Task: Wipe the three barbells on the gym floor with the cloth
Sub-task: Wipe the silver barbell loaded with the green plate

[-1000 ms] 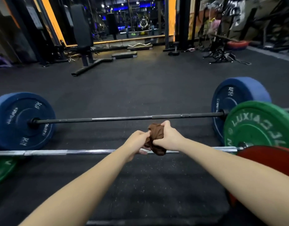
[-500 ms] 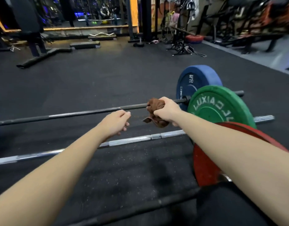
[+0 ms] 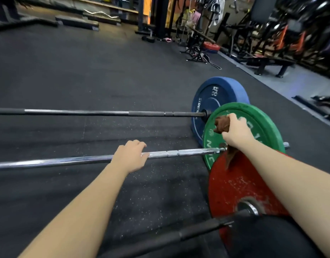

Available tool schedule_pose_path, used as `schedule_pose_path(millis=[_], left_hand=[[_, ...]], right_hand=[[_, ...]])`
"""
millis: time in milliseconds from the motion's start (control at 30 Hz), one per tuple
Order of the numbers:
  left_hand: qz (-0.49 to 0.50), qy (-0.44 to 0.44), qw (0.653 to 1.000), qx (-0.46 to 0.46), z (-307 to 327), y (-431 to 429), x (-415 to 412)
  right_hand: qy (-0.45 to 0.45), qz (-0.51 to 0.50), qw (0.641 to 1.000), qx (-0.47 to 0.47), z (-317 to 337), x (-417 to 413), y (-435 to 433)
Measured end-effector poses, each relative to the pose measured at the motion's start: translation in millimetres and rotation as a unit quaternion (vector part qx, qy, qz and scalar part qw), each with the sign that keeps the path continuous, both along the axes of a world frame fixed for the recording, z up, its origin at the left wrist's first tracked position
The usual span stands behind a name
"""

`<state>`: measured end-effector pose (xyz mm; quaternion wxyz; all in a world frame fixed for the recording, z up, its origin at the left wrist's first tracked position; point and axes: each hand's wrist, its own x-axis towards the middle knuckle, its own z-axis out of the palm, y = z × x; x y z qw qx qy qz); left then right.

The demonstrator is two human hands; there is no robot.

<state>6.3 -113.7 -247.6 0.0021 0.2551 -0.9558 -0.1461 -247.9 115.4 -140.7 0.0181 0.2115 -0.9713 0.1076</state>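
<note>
Three barbells lie side by side on the black gym floor. The far one has a dark bar (image 3: 86,112) and a blue plate (image 3: 216,101). The middle one has a chrome bar (image 3: 67,161) and a green plate (image 3: 257,120). The nearest has a black bar (image 3: 179,235) and a scuffed red plate (image 3: 233,189). My right hand (image 3: 236,133) grips a brown cloth (image 3: 221,124) against the face of the green plate, and a tail of the cloth hangs down under my wrist. My left hand (image 3: 129,157) rests on the chrome bar with its fingers curled over it.
Benches, racks and stands (image 3: 197,53) crowd the back and right side. A red plate (image 3: 211,46) lies near the stands. A paler floor strip (image 3: 300,86) runs along the right. Open black matting (image 3: 76,71) stretches beyond the barbells.
The view swung right. My right hand carried the cloth from the far dark bar to the green plate. My left hand dropped onto the chrome bar.
</note>
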Motion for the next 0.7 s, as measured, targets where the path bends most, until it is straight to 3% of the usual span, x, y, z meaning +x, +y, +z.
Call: schedule_pose_path(millis=[133,267,333,433,567,700], left_hand=[[0.008,-0.045,0.998,0.046,-30.1,-6.1,-13.4],[0.016,-0.107,0.994,-0.020,-56.1,-7.3,-14.9],[0.009,-0.124,0.992,0.010,-53.0,-10.9,-20.0],[-0.006,-0.140,0.988,0.057,-47.4,-19.0,-23.2],[-0.013,-0.155,0.986,0.062,-51.0,-22.2,-26.3],[-0.014,-0.149,0.988,0.041,-56.8,-22.5,-28.3]], right_hand=[[-0.008,0.023,0.999,0.047,-5.8,-6.1,9.7],[0.010,0.017,0.999,0.031,3.2,-22.4,7.0],[0.032,0.030,0.997,0.059,3.2,-25.8,0.4],[0.040,0.068,0.990,0.120,-18.2,-26.3,-10.1],[0.018,0.045,0.974,0.221,-60.3,-34.7,-17.8],[0.037,0.002,0.973,0.227,-91.3,-43.7,-18.4]])
